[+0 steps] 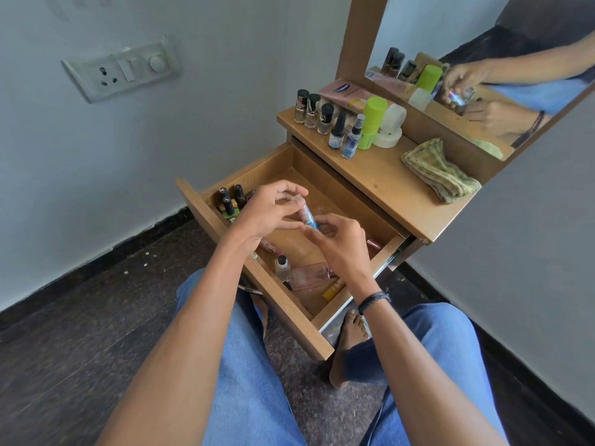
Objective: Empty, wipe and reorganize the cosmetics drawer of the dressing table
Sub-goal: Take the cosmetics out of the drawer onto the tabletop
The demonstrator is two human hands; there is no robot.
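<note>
Drawer [257,278] matt wood grain; cloth [439,170] coarse woven; perfume bottle [310,276] clear glass; floor [80,317] dark speckled stone.

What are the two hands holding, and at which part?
A small blue bottle: left hand grips its upper end, right hand its lower end, above the open drawer.

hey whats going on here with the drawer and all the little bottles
A seated person is sorting a dressing table's open drawer. Both hands, left hand and right hand, hold a small blue bottle above it. A few bottles and tubes remain inside, including a cluster of dark-capped ones in the far corner. Other bottles stand lined up on the tabletop, with a folded cloth lying near the mirror.
</note>
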